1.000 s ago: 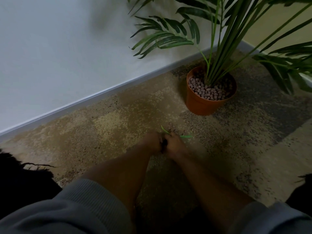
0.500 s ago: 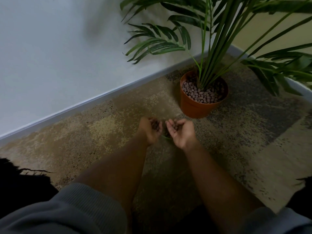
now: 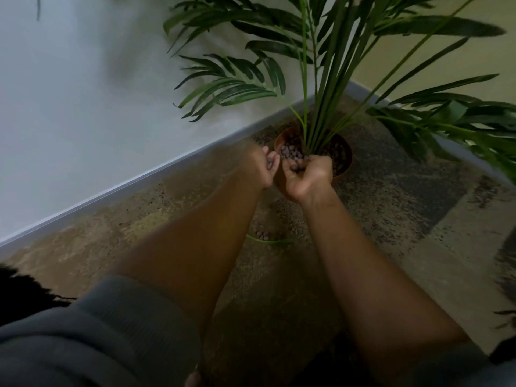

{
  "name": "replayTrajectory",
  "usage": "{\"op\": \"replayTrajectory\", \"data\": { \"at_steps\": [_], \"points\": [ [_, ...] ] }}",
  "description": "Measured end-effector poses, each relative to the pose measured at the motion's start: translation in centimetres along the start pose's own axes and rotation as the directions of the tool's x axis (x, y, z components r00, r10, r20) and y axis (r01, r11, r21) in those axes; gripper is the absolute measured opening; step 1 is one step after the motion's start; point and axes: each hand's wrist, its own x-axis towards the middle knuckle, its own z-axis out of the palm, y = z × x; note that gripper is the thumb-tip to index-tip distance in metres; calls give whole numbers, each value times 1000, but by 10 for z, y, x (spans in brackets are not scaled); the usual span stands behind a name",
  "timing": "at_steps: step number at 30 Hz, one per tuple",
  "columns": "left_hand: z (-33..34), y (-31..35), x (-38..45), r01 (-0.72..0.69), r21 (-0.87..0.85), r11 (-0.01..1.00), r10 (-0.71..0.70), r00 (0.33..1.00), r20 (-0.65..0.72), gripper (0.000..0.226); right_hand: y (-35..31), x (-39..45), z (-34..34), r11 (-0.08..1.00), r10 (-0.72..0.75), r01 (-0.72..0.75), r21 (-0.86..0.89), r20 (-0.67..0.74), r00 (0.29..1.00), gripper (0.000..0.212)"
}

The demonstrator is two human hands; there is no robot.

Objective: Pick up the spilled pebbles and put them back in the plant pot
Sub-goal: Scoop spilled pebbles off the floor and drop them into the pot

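Note:
An orange plant pot with a tall green palm stands on the carpet near the wall corner. Brown pebbles fill its top. My left hand is cupped around a few pebbles just left of the pot's rim. My right hand is cupped around more pebbles over the pot's near rim. A small cluster of spilled pebbles lies on the carpet between my forearms, beside a fallen green leaf strip.
A white wall with a grey baseboard runs diagonally behind the pot. Long palm fronds hang over the right side. The mottled brown and grey carpet spreads around the pot. Grey sleeves cover my upper arms.
Both hands scooped pebbles off the carpet, turned palm-up, and rose forward from the spill spot to the pot's rim.

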Motion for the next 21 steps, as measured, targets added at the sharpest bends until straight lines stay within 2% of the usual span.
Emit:
{"op": "replayTrajectory", "data": {
  "at_steps": [2,4,10,12,15,19,21],
  "points": [
    [10,1,7,-6,77,997,6,1000,2,42,-6,2,5,1000,-19,19,-24,17,1000,26],
    [19,2,10,-15,103,995,14,1000,11,37,-11,3,10,999,-30,32,-39,35,999,38],
    [35,11,10,55,149,987,-74,989,127,33,-27,17,11,1000,-15,15,6,40,999,44],
    [36,11,11,107,111,988,-127,974,190,39,-32,26,7,1000,7,-8,11,46,999,49],
    [34,15,9,115,88,990,-130,973,191,48,-33,29,1,1000,7,-7,-7,34,999,55],
    [21,20,14,48,112,993,-65,986,156,45,-27,7,-4,999,15,-10,-50,108,994,40],
    [9,19,14,4,111,994,-21,988,150,45,-20,-3,-8,987,64,-39,-154,163,985,30]
  ]
}}
